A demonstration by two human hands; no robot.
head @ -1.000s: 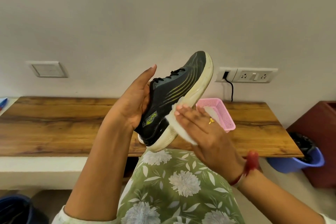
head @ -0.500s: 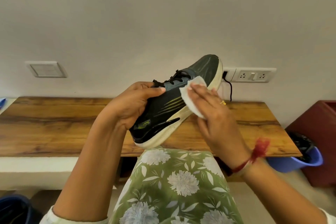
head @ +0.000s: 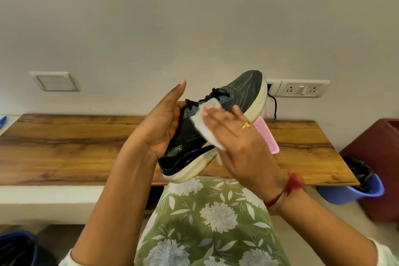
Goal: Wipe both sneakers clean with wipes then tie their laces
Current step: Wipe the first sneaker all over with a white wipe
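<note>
A black sneaker (head: 244,95) with a cream sole and black laces is held up in the air above my lap, toe pointing up and to the right. My left hand (head: 159,127) holds it at the heel and collar, thumb by the laces and forefinger pointing up. My right hand (head: 241,147) lies flat on the shoe's side and presses a white wipe (head: 207,123) against it with straight, spread fingers. Part of the wipe is hidden under my palm. Only one sneaker is in view.
A wooden table (head: 64,147) runs along the wall, with a pink mesh basket (head: 267,136) partly hidden behind my right hand. A blue bucket with a black liner (head: 356,192) and a maroon bin (head: 377,147) stand at the right. A dark blue tub (head: 15,248) sits at bottom left.
My right hand slid the wipe from near the toe down the shoe's side towards the heel. My left forefinger straightened upward. The pink basket shows again behind my right hand.
</note>
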